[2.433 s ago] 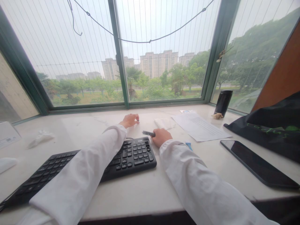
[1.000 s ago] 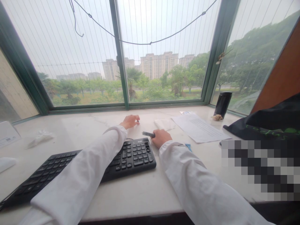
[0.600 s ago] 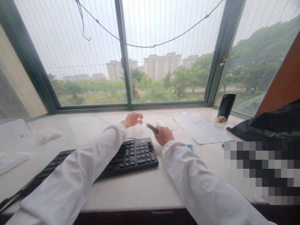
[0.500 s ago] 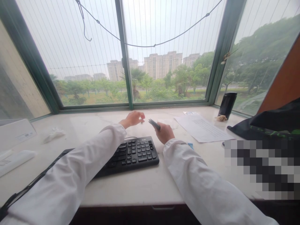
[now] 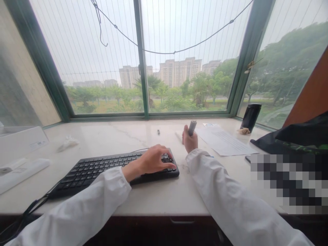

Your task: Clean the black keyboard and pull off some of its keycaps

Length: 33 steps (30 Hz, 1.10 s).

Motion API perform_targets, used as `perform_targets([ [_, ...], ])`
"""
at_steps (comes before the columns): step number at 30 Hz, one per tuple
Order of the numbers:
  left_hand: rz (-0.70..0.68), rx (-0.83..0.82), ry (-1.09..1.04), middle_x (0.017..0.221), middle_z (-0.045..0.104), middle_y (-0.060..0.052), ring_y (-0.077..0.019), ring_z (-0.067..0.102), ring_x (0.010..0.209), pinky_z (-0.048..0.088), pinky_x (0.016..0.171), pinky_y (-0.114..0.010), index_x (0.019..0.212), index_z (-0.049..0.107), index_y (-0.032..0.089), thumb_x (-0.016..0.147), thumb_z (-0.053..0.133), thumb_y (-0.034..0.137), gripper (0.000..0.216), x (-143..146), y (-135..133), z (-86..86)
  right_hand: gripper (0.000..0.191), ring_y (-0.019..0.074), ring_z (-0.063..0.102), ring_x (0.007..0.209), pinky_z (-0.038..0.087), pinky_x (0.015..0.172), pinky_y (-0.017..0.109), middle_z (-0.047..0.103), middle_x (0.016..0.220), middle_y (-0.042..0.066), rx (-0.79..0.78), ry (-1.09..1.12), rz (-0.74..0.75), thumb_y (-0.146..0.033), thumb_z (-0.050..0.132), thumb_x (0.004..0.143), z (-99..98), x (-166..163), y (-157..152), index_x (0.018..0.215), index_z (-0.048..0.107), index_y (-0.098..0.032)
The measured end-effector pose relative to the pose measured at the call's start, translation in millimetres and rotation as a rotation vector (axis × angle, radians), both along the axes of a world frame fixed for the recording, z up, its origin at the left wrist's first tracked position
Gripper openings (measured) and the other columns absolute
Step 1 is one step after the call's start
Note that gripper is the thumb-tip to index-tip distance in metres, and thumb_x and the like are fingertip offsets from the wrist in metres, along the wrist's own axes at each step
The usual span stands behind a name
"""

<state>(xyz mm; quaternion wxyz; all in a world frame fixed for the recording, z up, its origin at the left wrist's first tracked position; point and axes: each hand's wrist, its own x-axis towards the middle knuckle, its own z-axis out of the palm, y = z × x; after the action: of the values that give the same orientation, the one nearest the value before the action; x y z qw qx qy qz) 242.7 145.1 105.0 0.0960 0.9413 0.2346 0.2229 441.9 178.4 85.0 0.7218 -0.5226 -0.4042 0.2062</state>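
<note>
We reach forward with both arms, in loose, creased white sleeves. Our left arm (image 5: 82,208) slants up from the lower left corner, and our right arm (image 5: 233,198) from the lower right. Our left hand (image 5: 150,160) is nearer to us, palm down and angled to the right. A short stretch of left wrist (image 5: 130,171) shows beyond its cuff. The left thumb (image 5: 167,166) and forefinger curve apart, leaving a C-shaped gap. Our right hand (image 5: 190,140) is farther forward, held upright and curled in a firm grip, its thumb (image 5: 186,131) pointing upward. Its cuff bunches around the wrist. Our hands are apart.
</note>
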Motion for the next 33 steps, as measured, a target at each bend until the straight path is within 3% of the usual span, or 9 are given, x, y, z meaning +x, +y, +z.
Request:
perform_targets([
  [5,-0.007,0.046,-0.023,0.109,0.066,-0.004,-0.0213,0.059,0.098,0.043,0.090,-0.034,0.100,0.072,0.025,0.072,0.067,0.063,0.048,-6.0,-6.1,-15.5,0.056,0.0043,0.019,0.034,0.015,0.034,0.022,0.026,0.042,-0.010,0.132,0.260,0.216,-0.068,0.059,0.074,9.7,-10.5,-8.3,0.055,0.035,-0.022],
  [9,-0.007,0.044,-0.062,0.101,0.068,-0.002,-0.0198,0.061,0.093,0.044,0.088,-0.033,0.097,0.073,0.026,0.078,0.064,0.057,0.038,-3.9,-6.5,-25.2,0.055,0.0040,0.019,0.034,0.015,0.034,0.021,0.023,0.042,-0.010,0.186,0.270,0.279,-0.066,0.059,0.077,13.6,-18.2,-16.3,0.056,0.035,-0.021],
  [14,0.020,0.022,-0.088,0.095,0.069,-0.003,-0.0203,0.060,0.092,0.045,0.086,-0.032,0.096,0.072,0.024,0.081,0.062,0.051,0.032,-1.8,-9.8,-28.3,0.053,0.0044,0.025,0.035,0.020,0.033,0.019,0.027,0.042,-0.009,0.091,0.305,0.346,-0.063,0.061,0.077,13.8,-28.4,-22.3,0.057,0.037,-0.021],
  [20,0.040,0.088,-0.045,0.088,0.068,-0.005,-0.0227,0.060,0.089,0.046,0.081,-0.035,0.092,0.072,0.023,0.080,0.062,0.049,0.031,-1.4,-10.9,-24.1,0.050,0.0030,0.011,0.033,0.009,0.030,0.017,0.021,0.039,-0.012,-0.067,0.482,0.413,-0.055,0.060,0.083,13.0,-45.9,-31.8,0.058,0.034,-0.020],
  [27,0.037,0.065,-0.063,0.093,0.068,-0.003,-0.0221,0.061,0.089,0.048,0.077,-0.034,0.090,0.072,0.026,0.079,0.062,0.051,0.029,-1.6,-8.5,-26.8,0.046,0.0032,0.012,0.030,0.007,0.027,0.017,0.022,0.035,-0.010,-0.199,0.496,0.322,-0.040,0.054,0.089,11.0,-61.0,-42.6,0.054,0.032,-0.020],
  [33,0.047,0.020,-0.072,0.096,0.069,-0.004,-0.0215,0.063,0.089,0.048,0.076,-0.031,0.092,0.073,0.026,0.079,0.063,0.050,0.029,-2.2,-9.5,-26.0,0.047,0.0031,0.013,0.029,0.008,0.027,0.017,0.022,0.035,-0.011,-0.211,0.474,0.271,-0.041,0.059,0.085,7.2,-58.5,-40.7,0.054,0.030,-0.021],
])
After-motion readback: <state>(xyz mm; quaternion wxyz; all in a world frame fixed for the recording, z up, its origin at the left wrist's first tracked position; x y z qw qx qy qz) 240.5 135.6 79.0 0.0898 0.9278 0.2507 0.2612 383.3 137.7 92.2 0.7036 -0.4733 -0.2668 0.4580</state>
